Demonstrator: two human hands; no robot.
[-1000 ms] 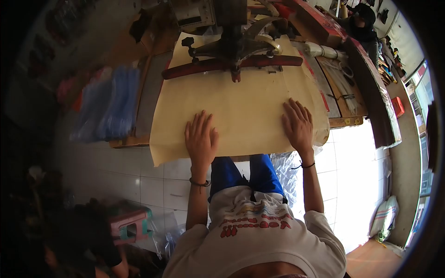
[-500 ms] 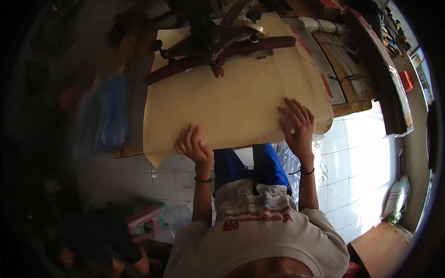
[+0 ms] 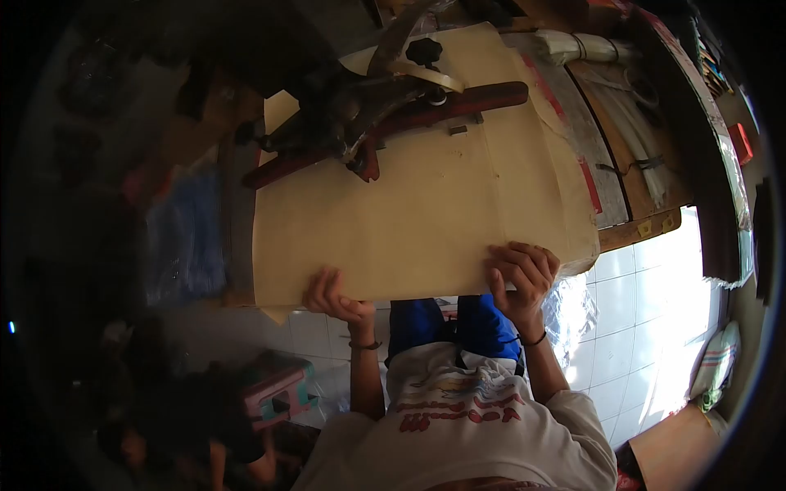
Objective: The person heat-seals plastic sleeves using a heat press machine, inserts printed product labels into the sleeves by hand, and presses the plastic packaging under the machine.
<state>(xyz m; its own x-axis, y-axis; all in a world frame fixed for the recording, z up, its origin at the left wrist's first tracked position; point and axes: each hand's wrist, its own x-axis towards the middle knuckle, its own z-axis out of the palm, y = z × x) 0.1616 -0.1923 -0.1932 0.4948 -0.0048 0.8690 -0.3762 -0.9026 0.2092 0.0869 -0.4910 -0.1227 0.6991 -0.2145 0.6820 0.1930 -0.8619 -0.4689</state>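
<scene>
"Where was the tan sheet (image 3: 385, 233)?"

"Over the tabletop (image 3: 573, 98), partly beneath the red bar (image 3: 479, 99) (rather scuffed)."

"And the hands?"

"At its near edge. The left hand (image 3: 334, 299) had curled fingers; the right hand (image 3: 524, 274) had bent, slightly parted ones. Whether either pinched the sheet, I couldn't tell."

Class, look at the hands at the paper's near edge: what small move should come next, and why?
Probably the left hand should slide outward and smooth the near left corner of the paper: that corner droops, the hand is close, and the right hand is placed to steady the edge.
</scene>
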